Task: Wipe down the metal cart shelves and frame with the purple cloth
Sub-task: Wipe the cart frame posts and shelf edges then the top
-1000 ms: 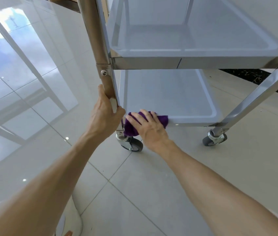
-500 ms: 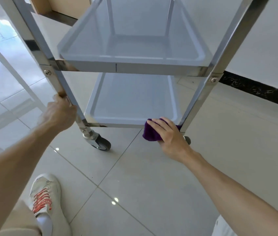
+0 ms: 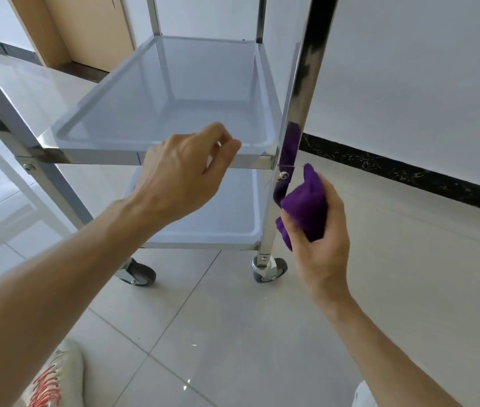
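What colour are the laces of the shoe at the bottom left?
Red-orange laces on a whitish shoe, seen in the head view.

Setting: indoor room of a home or similar building — the exact kind cannot be told. Floor (image 3: 262, 333): large glossy pale tiles with thin grout lines, reflecting light. Wall (image 3: 409, 69): plain white, edged at its foot by a black marbled skirting (image 3: 394, 168). Far left: a light wooden door or panel (image 3: 91, 27). Furnishing — a steel cart (image 3: 174, 92) on castors, standing by the wall.
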Available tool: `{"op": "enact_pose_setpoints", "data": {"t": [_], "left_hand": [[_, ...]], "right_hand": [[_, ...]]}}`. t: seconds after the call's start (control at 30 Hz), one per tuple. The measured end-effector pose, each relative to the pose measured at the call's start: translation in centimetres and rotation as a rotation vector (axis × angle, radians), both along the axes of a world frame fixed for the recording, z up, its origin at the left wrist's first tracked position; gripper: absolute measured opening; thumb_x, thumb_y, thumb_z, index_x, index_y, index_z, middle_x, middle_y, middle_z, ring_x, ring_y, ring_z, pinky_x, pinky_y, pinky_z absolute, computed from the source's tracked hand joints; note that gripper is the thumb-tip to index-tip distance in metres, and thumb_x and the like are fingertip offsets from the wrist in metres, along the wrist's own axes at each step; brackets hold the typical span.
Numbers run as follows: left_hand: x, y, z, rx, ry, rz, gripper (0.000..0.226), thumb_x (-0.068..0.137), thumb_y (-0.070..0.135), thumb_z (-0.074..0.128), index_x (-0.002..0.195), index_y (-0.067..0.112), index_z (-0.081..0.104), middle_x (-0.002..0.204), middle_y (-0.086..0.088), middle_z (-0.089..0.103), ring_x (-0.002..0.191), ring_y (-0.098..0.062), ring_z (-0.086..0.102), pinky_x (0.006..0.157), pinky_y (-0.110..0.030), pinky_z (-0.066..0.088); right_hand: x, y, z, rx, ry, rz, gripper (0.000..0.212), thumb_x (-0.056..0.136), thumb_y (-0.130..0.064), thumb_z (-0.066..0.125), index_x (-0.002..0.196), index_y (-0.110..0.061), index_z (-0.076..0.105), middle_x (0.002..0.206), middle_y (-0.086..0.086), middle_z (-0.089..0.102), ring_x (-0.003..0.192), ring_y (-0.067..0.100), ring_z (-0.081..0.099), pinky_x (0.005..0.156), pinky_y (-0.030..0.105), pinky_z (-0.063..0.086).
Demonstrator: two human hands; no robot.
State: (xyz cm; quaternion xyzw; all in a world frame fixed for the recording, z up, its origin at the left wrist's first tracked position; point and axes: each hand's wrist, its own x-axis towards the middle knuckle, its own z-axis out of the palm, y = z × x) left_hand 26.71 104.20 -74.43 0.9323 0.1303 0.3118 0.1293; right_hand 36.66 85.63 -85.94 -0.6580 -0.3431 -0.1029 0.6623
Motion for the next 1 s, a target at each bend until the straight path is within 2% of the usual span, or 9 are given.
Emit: {"op": "enact_pose_setpoints", "data": {"t": [0.07, 0.2, 0.27, 0.33, 0.5, 0.63, 0.7, 0.87, 1.0], "left_hand": [[2.0, -1.9, 1.9, -0.161, -0.135, -0.110, 0.025, 0.102, 0.039, 0.041, 0.107, 0.018, 0.055, 0.093, 0.014, 0.064, 0.069, -0.008, 0.061, 0.063, -0.029, 0.051], [6.0, -4.6, 4.4, -0.501, -0.253, -0.233, 0.038, 0.103, 0.040, 0.039, 0.132, 0.016, 0.044, 0.112, 0.007, 0.059, 0.084, 0.005, 0.060, 0.065, -0.005, 0.044], [7.6, -5.8, 4.6, -0.597, -0.260, -0.282, 0.036, 0.104, 0.039, 0.040, 0.131, 0.017, 0.042, 0.104, 0.007, 0.061, 0.082, -0.001, 0.062, 0.065, -0.009, 0.048], [8.7, -6.6, 4.4, -0.651, -0.320, -0.281, 0.025, 0.104, 0.033, 0.041, 0.122, 0.015, 0.042, 0.087, 0.004, 0.060, 0.077, -0.018, 0.062, 0.066, -0.028, 0.054], [9.3, -6.2, 3.6, -0.591, -0.381, -0.265, 0.027, 0.104, 0.024, 0.043, 0.123, 0.004, 0.045, 0.079, 0.007, 0.057, 0.080, -0.029, 0.061, 0.072, -0.041, 0.053], [8.4, -5.6, 3.5, -0.594, -0.381, -0.271, 0.027, 0.104, 0.023, 0.044, 0.123, 0.003, 0.048, 0.078, 0.004, 0.057, 0.083, -0.033, 0.059, 0.074, -0.042, 0.052], [7.9, -5.3, 3.4, -0.603, -0.362, -0.280, 0.026, 0.104, 0.022, 0.044, 0.120, 0.003, 0.048, 0.083, -0.005, 0.057, 0.087, -0.035, 0.058, 0.075, -0.043, 0.052], [6.8, -4.5, 3.3, -0.628, -0.367, -0.293, 0.012, 0.104, 0.021, 0.045, 0.106, 0.010, 0.048, 0.085, -0.011, 0.057, 0.085, -0.036, 0.057, 0.075, -0.046, 0.052], [6.4, -4.2, 3.0, -0.631, -0.406, -0.272, 0.010, 0.103, 0.017, 0.045, 0.103, 0.008, 0.047, 0.084, -0.017, 0.059, 0.082, -0.036, 0.057, 0.072, -0.045, 0.052]], "right_hand": [[0.6, 0.8, 1.2, 0.047, 0.101, -0.054, 0.062, 0.089, -0.016, 0.072, 0.144, -0.019, 0.043, 0.136, -0.006, 0.055, 0.120, 0.011, 0.058, 0.094, 0.022, 0.051], [0.8, 3.3, 2.1, -0.004, 0.185, -0.068, 0.067, 0.084, -0.015, 0.077, 0.142, -0.020, 0.044, 0.135, -0.002, 0.055, 0.122, 0.016, 0.055, 0.102, 0.042, 0.049], [0.4, 4.5, 1.9, -0.005, 0.184, -0.106, 0.069, 0.082, -0.016, 0.078, 0.142, -0.021, 0.044, 0.133, -0.003, 0.055, 0.121, 0.015, 0.055, 0.099, 0.044, 0.050], [0.5, 5.5, 1.2, -0.010, 0.167, -0.160, 0.071, 0.081, -0.019, 0.077, 0.143, -0.018, 0.042, 0.134, -0.006, 0.052, 0.122, 0.013, 0.052, 0.104, 0.040, 0.046], [0.5, 6.7, -4.8, -0.118, 0.133, -0.218, 0.068, 0.083, -0.018, 0.071, 0.140, -0.026, 0.035, 0.123, -0.028, 0.042, 0.115, 0.012, 0.048, 0.103, 0.030, 0.042], [-0.3, 5.5, -11.8, -0.383, 0.470, -0.082, 0.057, 0.083, -0.011, 0.072, 0.132, -0.014, 0.043, 0.123, 0.010, 0.055, 0.111, 0.033, 0.056, 0.101, 0.048, 0.046], [-0.4, 5.3, -13.0, -0.466, 0.563, -0.089, 0.052, 0.083, -0.012, 0.073, 0.127, -0.011, 0.046, 0.119, 0.014, 0.057, 0.107, 0.035, 0.058, 0.096, 0.052, 0.048], [-1.8, 6.8, -9.6, -0.363, 0.473, -0.094, 0.045, 0.085, -0.014, 0.073, 0.122, -0.007, 0.049, 0.114, 0.013, 0.058, 0.103, 0.031, 0.059, 0.094, 0.050, 0.047], [-2.3, 7.9, -3.9, -0.218, 0.330, -0.097, 0.049, 0.083, -0.012, 0.075, 0.125, -0.004, 0.049, 0.115, 0.010, 0.056, 0.105, 0.026, 0.056, 0.096, 0.036, 0.046]]}}
